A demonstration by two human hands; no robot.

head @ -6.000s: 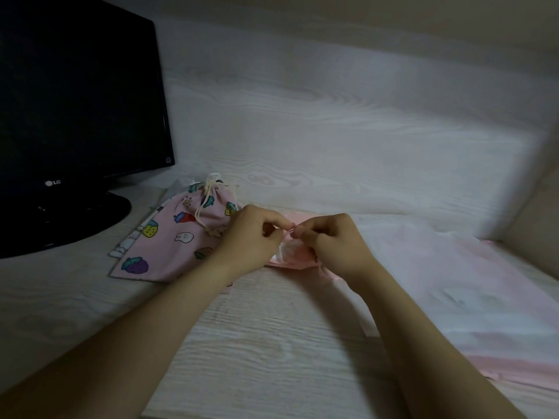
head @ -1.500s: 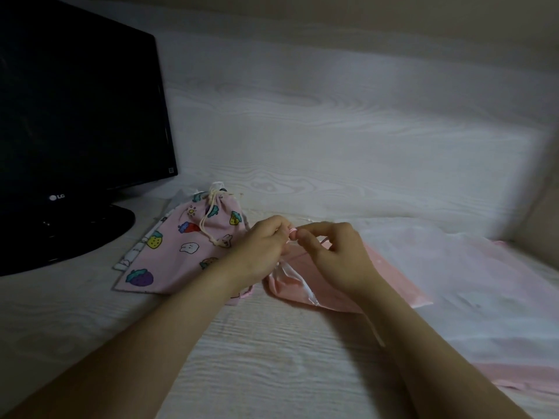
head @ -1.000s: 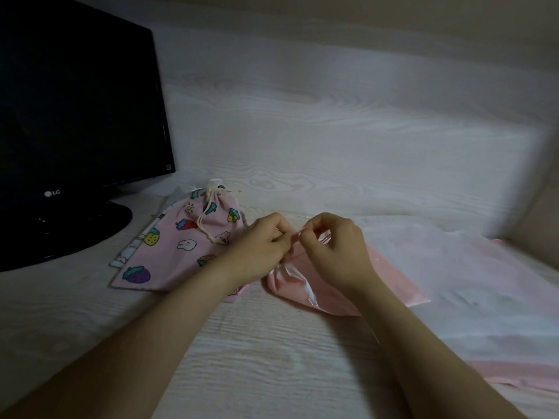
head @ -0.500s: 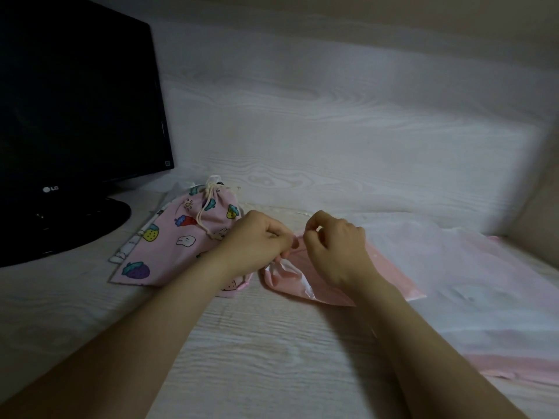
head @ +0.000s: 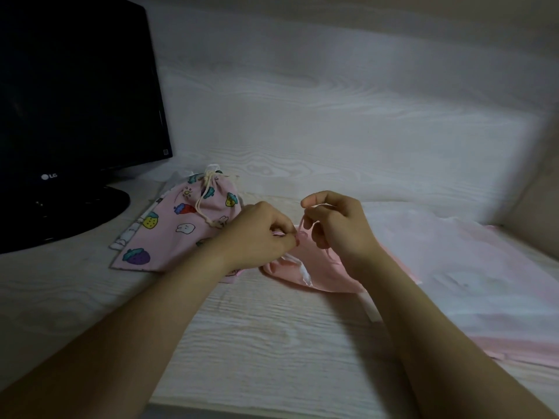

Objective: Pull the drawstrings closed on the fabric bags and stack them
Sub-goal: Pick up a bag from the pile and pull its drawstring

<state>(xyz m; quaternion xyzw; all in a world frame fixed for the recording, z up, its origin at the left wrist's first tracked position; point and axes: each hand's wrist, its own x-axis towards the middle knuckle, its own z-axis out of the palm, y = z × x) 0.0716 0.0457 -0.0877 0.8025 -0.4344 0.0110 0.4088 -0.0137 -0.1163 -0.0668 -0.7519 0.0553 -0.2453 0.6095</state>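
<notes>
A plain pink satin bag [head: 320, 275] lies on the desk in the middle, its mouth gathered toward the left. My left hand [head: 260, 234] pinches the bag's gathered mouth. My right hand [head: 335, 225] is raised just above the bag and pinches its thin pink drawstring [head: 302, 225], which runs down to the mouth. To the left lies a pink bag printed with fruit and bunnies [head: 184, 225], cinched at the top with a cream cord, resting on another patterned fabric piece [head: 133, 231].
A black LG monitor [head: 75, 95] on a round stand fills the left. More pale pink and white fabric [head: 472, 273] is spread across the right of the wood-grain desk [head: 272, 343]. A wall panel runs behind, and a side wall closes the far right.
My right hand has lifted and moved slightly right, drawing the pink drawstring out from the bag's mouth. My left hand stays pinched at the mouth, which has gathered tighter.
</notes>
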